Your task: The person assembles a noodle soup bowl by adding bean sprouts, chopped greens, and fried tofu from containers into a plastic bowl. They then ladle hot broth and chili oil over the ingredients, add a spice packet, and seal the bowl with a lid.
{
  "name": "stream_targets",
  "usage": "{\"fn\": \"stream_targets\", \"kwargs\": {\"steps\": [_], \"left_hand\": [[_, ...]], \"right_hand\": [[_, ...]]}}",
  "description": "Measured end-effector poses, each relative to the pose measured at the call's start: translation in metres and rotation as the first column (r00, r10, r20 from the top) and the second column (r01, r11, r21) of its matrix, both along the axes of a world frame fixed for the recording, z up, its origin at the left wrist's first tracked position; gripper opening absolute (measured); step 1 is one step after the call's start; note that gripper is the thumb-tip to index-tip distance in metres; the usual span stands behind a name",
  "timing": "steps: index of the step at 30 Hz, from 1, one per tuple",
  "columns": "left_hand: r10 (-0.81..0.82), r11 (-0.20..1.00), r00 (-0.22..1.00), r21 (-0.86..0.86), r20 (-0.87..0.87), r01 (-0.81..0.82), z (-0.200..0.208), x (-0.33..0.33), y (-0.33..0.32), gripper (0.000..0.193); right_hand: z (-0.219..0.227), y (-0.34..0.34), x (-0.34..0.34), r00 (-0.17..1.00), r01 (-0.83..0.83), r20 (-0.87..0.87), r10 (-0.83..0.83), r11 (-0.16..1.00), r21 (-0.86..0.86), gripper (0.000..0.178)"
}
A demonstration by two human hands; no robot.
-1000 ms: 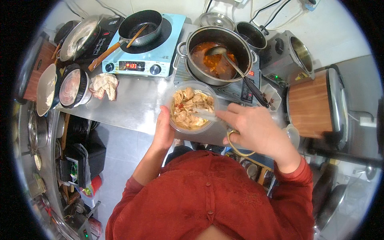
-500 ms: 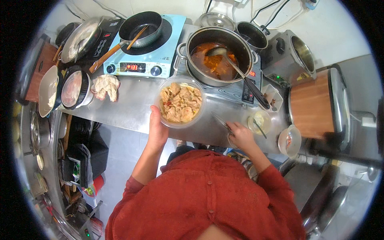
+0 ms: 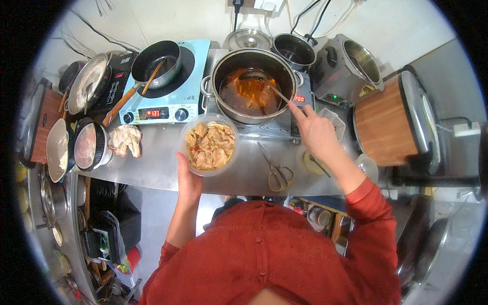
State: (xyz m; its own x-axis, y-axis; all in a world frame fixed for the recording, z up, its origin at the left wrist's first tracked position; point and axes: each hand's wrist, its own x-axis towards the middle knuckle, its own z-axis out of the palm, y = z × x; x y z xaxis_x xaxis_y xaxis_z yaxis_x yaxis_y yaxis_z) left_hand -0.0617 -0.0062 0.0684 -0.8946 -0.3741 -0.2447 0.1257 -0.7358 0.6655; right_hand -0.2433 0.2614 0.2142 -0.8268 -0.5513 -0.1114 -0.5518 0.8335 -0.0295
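Note:
A clear round plastic bowl point(image 3: 237, 145) full of pale meat pieces is held by its side in my left hand point(image 3: 188, 179), fingers around and beneath it. My right hand point(image 3: 316, 131) is closed on the handle of a ladle point(image 3: 277, 93), whose head rests in reddish broth. That broth fills a large steel two-handled pot point(image 3: 249, 119) on the cooker behind the bowl. Scissors point(image 3: 277, 175) lie on the steel counter between my hands. Partly hidden beneath my right wrist is a small tub point(image 3: 311, 165) with a spoon in it.
To the left, a dark saucepan point(image 3: 161, 66) with chopsticks stands on a light-blue induction cooker point(image 3: 195, 91). A crumpled cloth point(image 3: 126, 140) and several pans lie further left. At right are a steel fryer point(image 3: 325, 76) and a wood-patterned box point(image 3: 381, 127).
My right hand has let go of the scissors, leaving them on the counter, and has taken hold of the ladle. My left hand still holds the bowl.

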Motion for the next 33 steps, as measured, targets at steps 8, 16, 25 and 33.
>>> {"fn": "stream_targets", "kwargs": {"steps": [8, 16, 25, 33], "left_hand": [[0.048, 0.999, 0.999, 0.008, 0.017, -0.048, -0.004, 0.001, -0.007, 0.081], [0.041, 0.999, 0.999, -0.003, -0.006, -0.041, 0.002, 0.000, -0.006, 0.080], [0.069, 0.998, 0.996, 0.009, -0.055, -0.069, -0.002, -0.018, -0.001, 0.074], [0.097, 0.995, 0.994, -0.003, -0.042, -0.098, 0.004, -0.020, -0.002, 0.075]], "right_hand": [[0.012, 0.013, -0.030, 0.781, 0.382, 0.624, -0.042, 0.822, -0.423, 0.048], [0.029, 0.020, -0.014, 0.316, 0.852, 0.922, 0.225, 0.361, -0.380, 0.044], [0.088, 0.024, 0.016, 0.381, 0.757, 0.898, 0.221, 0.482, -0.440, 0.047], [0.108, 0.015, 0.043, 0.303, 0.710, 0.918, 0.255, 0.583, -0.396, 0.046]]}}
